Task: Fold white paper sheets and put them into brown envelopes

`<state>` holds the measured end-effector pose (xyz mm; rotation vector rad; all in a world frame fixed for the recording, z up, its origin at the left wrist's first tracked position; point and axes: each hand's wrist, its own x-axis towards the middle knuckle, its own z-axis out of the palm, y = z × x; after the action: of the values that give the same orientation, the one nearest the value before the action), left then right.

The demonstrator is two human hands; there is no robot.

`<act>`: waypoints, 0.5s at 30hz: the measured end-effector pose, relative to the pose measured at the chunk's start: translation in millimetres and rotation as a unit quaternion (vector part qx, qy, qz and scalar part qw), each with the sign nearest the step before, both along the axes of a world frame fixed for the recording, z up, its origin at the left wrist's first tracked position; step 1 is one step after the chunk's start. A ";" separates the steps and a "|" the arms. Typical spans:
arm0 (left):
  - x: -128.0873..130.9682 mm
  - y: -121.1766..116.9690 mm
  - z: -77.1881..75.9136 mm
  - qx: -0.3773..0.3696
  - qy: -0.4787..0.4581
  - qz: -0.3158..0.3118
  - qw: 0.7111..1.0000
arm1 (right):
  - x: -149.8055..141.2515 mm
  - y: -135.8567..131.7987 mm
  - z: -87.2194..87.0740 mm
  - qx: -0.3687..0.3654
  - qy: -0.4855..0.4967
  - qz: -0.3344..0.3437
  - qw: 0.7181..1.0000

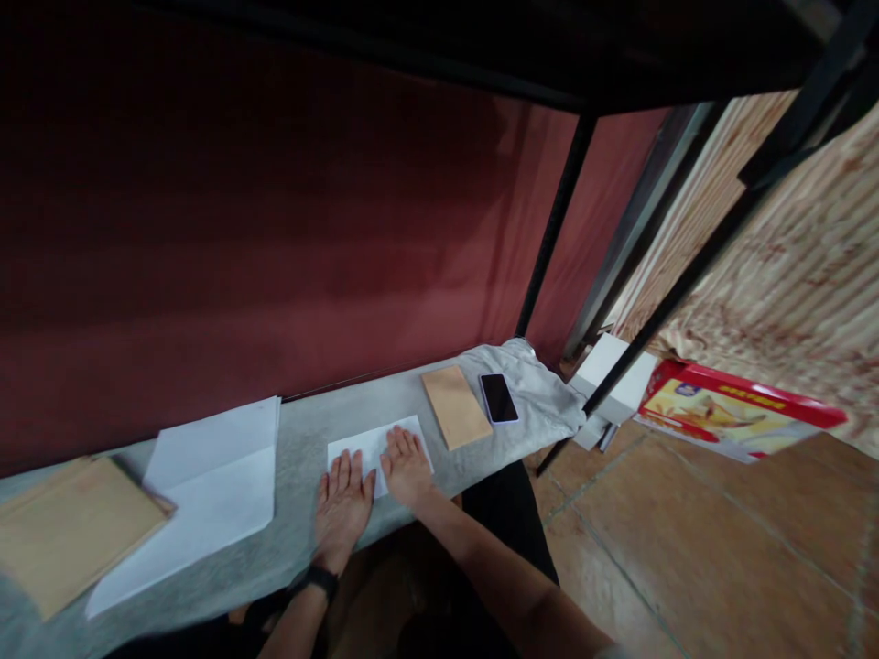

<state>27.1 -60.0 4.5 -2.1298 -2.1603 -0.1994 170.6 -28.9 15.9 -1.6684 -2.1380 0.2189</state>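
A small folded white sheet of paper (367,446) lies on the grey cloth-covered table (302,540). My left hand (343,502) rests flat on its near left part, fingers stretched out and together. Beside it, my right hand (406,467) lies flat on the sheet's right part, fingers spread a little. Neither hand grips anything. A dark band sits on my left wrist.
A brown envelope (454,406) and a black phone (498,398) lie to the right. Large white sheets (206,485) and a brown envelope stack (65,531) lie left. Red curtain behind. Black frame posts (556,224), a white box (614,375) and a red carton (728,410) stand right on the tiled floor.
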 end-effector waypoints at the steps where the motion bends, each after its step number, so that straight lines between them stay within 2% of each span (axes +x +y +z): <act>1: 0.8 -0.1 0.3 0.002 0.001 -0.004 1.000 | -5.4 3.4 1.9 0.004 0.000 0.034 0.999; 3: 1.7 -0.2 0.6 0.003 0.002 -0.011 1.000 | -13.4 9.0 2.5 0.003 -0.007 0.078 0.997; 6: 1.4 0.2 1.1 -0.004 0.004 -0.009 1.000 | -15.8 15.0 -2.4 -0.010 -0.027 0.077 0.997; 15: 3.7 0.7 6.5 -0.023 0.010 0.005 1.000 | 8.5 30.0 -13.1 -0.016 -0.037 -0.055 0.998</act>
<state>30.8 -59.2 11.0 -2.1344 -2.1851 -0.1271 179.1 1.1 2.9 -1.8337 -2.0981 0.1626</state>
